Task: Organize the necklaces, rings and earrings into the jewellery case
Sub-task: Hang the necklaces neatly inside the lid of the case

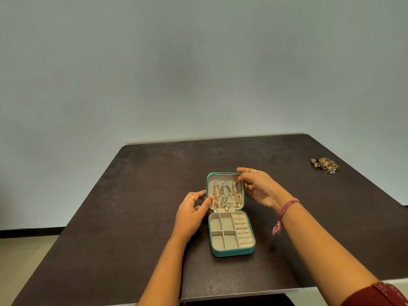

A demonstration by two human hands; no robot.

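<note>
On table (pixel 132 195), case (pixel 231 250) open. Left hand (pixel 192 213) and right hand (pixel 258 188) pinch lid (pixel 207 184) edges; necklaces (pixel 226 195) inside lid. Jewellery pile (pixel 325 164) way right of case.

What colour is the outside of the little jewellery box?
The jewellery case is teal green outside; the head view shows it.

Both bare arms reach far forward; the left hand (pixel 191 212) and right hand (pixel 257 186) pinch with curled fingers, palms facing.
</note>
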